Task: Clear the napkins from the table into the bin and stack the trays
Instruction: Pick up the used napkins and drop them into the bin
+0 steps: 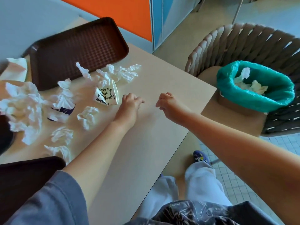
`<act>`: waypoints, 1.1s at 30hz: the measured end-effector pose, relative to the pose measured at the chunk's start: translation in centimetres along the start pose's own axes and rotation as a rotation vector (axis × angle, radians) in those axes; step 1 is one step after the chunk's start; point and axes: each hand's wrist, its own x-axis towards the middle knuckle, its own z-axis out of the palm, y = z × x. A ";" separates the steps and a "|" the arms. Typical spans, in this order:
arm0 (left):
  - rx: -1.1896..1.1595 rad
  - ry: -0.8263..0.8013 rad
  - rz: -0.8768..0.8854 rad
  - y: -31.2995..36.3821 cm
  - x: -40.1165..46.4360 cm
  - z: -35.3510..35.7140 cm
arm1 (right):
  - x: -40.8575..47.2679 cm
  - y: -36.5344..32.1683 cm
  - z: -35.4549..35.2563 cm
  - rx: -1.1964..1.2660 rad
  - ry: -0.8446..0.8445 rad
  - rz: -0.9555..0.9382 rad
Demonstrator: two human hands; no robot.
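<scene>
Your left hand (pixel 131 101) hovered low over the table (pixel 162 88), just beside the printed napkin (pixel 106 95). Its grip was loosely curled and held nothing. Your right hand (pixel 168 103) hung over bare tabletop between the napkins and the bin (pixel 259 101), fingers curled inward; no paper showed in that grip, though I could not tell whether something small was tucked inside.

The placement made sense for the job. The bin, lined with a teal bag, sat on the seat of a woven chair (pixel 243 41) drawn up near the table's right corner, so you could drop paper in without walking. A few crumpled pieces (pixel 250 85) already lay inside it. The rest of the napkins were bunched on the left half: a large white heap (pixel 24 108) near the left edge, several smaller wads (pixel 88 116) nearer you, and a twisted cluster (pixel 125 73) against the far tray (pixel 78 51). That brown tray lay flat and held nothing. A second dark tray (pixel 24 179) sat at the near left corner, well apart from the first, so stacking was not yet done. I judged you were early in the clearing, reaching for the next napkin.

The table was a pale, smooth, matte laminate, and its right half was bare. Beyond it stood an orange panel (pixel 121 12) and a blue one; the floor was small pale tiles.
</scene>
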 end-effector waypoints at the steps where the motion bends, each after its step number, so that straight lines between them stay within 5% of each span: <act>1: -0.005 0.010 0.018 0.5 0.4 0.2 | -0.2 0.3 -0.2 -0.005 0.010 0.013; 16: -0.090 -0.044 0.275 16.4 11.6 6.7 | -6.5 15.4 -8.4 -0.189 0.350 0.242; 28: -0.059 -0.294 0.497 31.3 25.2 17.9 | -11.3 34.1 -14.5 -0.032 0.331 0.650; 33: -0.090 -0.474 0.465 33.7 27.3 22.0 | -12.8 38.1 -14.9 0.042 0.140 0.758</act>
